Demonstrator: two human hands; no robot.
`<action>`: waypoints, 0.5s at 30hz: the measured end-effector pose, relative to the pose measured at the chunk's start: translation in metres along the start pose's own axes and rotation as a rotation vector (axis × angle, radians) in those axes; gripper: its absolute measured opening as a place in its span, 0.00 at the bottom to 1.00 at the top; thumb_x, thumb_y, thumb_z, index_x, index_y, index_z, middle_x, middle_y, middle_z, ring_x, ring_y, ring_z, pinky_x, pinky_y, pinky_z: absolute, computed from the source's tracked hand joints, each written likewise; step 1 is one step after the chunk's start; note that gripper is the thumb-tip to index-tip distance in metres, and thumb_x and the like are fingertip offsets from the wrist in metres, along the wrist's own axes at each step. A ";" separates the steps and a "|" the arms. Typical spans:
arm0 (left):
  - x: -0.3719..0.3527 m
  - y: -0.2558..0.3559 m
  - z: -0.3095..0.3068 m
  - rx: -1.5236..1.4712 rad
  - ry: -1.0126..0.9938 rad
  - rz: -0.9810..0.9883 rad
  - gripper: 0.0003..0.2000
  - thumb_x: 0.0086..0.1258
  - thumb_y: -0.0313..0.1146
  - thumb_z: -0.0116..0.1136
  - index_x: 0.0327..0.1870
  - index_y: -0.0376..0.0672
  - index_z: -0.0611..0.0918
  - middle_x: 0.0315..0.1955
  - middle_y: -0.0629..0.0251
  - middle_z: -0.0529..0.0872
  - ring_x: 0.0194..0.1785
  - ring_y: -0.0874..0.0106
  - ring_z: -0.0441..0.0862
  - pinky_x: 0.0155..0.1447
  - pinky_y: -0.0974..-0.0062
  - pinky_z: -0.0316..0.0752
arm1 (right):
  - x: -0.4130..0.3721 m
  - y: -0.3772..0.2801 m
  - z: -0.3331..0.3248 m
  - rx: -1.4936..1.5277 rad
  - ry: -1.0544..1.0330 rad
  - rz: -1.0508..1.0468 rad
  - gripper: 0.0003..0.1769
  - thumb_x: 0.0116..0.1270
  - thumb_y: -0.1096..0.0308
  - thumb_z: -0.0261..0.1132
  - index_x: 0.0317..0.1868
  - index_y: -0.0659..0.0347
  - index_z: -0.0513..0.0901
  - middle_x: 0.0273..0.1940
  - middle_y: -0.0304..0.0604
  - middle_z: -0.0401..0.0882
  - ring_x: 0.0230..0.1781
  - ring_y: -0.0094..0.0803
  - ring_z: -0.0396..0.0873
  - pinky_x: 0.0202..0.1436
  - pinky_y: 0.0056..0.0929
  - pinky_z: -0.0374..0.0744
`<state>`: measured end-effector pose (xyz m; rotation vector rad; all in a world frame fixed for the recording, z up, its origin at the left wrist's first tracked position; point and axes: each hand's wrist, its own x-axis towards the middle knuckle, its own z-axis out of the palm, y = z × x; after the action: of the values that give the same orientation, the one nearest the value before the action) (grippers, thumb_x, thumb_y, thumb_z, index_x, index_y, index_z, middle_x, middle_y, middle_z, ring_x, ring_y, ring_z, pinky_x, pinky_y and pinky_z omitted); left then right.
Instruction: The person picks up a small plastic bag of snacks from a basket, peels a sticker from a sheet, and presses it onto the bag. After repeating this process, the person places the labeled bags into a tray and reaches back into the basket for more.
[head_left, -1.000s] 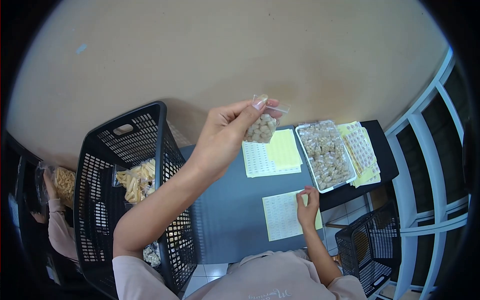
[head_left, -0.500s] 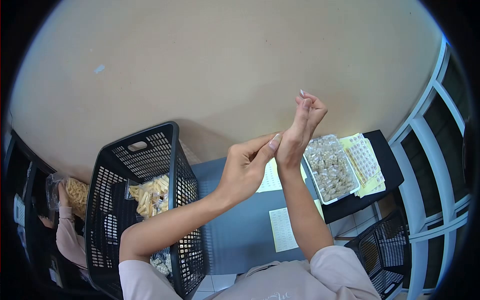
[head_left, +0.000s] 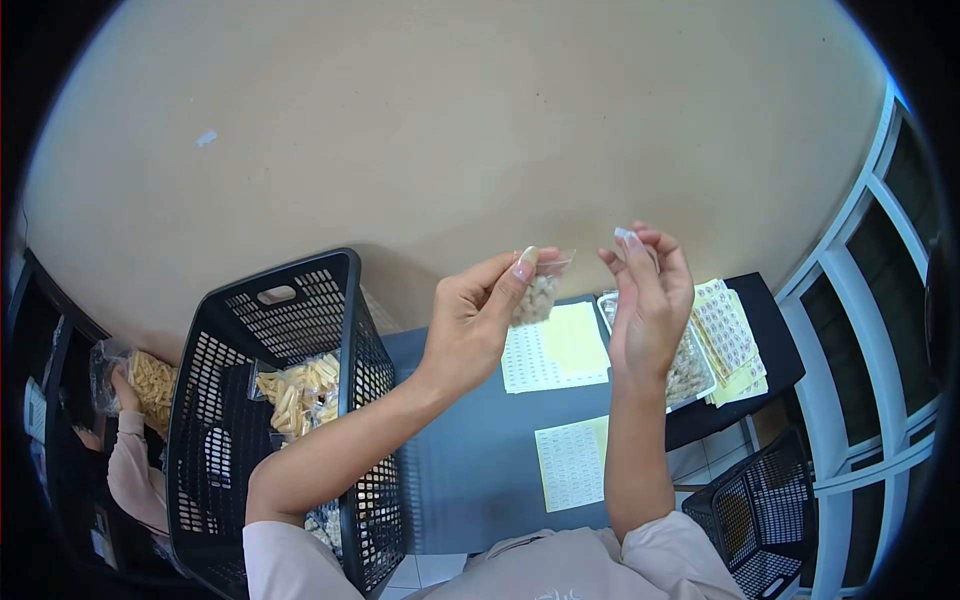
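Observation:
My left hand pinches a small clear plastic bag by its top edge, between thumb and forefinger. Pale beige pieces fill the bag, which hangs above the table. To its right, my right hand is raised with curled fingers, apart from the bag. A small white piece, apparently a label, shows at its thumb tip. Below lie a label sheet on yellow backing and a second label sheet. Behind my right wrist, a white tray of similar small bags is partly hidden.
A tall black plastic crate stands left, with bagged yellow sticks inside. More label sheets lie right of the tray on the grey table. Another black crate sits lower right. At far left, a person's hand touches a bag.
My hands have moved apart; earlier my left fingers met my right wrist area. The small bag now shows in my left hand. My right hand has shifted right and down.

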<state>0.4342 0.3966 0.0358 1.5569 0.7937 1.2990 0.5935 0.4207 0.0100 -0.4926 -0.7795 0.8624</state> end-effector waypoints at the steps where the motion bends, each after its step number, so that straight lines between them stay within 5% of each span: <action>1: 0.001 -0.002 -0.001 0.040 0.015 0.035 0.17 0.80 0.36 0.43 0.55 0.32 0.79 0.47 0.56 0.85 0.52 0.74 0.82 0.54 0.76 0.78 | -0.007 -0.005 0.001 0.086 -0.024 0.056 0.05 0.66 0.79 0.62 0.42 0.67 0.78 0.46 0.44 0.76 0.45 0.27 0.77 0.52 0.29 0.79; 15: -0.003 0.001 0.004 -0.020 0.083 0.136 0.14 0.79 0.32 0.47 0.55 0.32 0.80 0.47 0.59 0.86 0.50 0.76 0.81 0.56 0.78 0.76 | -0.046 0.004 0.028 0.312 -0.093 0.296 0.05 0.65 0.79 0.65 0.41 0.67 0.80 0.46 0.43 0.77 0.48 0.25 0.76 0.55 0.24 0.75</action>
<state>0.4376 0.3922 0.0350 1.5719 0.7341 1.4737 0.5511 0.3875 0.0058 -0.2946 -0.6488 1.2670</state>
